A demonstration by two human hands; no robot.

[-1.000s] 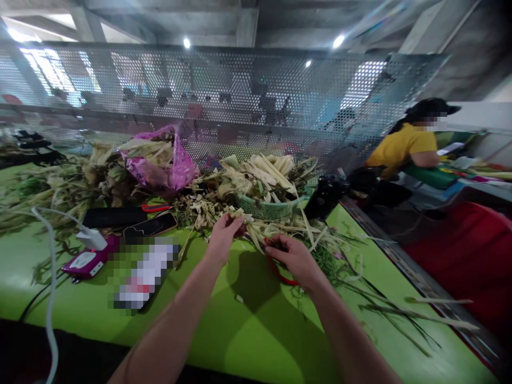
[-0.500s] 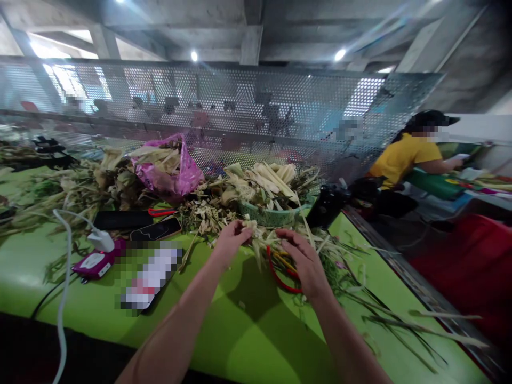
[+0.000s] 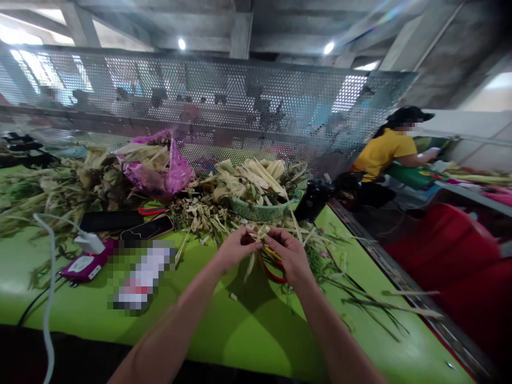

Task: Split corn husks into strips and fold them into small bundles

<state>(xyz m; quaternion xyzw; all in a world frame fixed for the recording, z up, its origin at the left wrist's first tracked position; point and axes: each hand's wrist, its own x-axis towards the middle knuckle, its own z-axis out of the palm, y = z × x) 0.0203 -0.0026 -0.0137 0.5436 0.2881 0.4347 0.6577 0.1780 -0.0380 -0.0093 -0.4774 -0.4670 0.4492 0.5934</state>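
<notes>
Seen from the wearer's own head, two bare hands meet over a bright green worktop point(image 3: 240, 341). The left hand point(image 3: 239, 248) and the right hand point(image 3: 287, 253) each have a narrow grip, thumb against fingers, pinching a small pale husk piece point(image 3: 263, 232) between them, just in front of a green basket point(image 3: 259, 213). Holding it from both sides probably keeps so light and limp a thing steady, and lets the fingertips work it finely. A red loop point(image 3: 276, 276) with yellow beside it, perhaps a tool's handles, shows next to the right palm; whether that hand holds it or it lies there, I cannot tell. The basket is heaped with dry husks, seemingly set within easy reach, and a pink plastic bag point(image 3: 184, 168) farther left holds more, likely to keep loose leaves together. A dark phone point(image 3: 148, 228) and a purple charging box point(image 3: 82, 266) lie left of the arms, perhaps to leave the middle free. Beyond, at right, sits a person in yellow point(image 3: 384, 152).
</notes>
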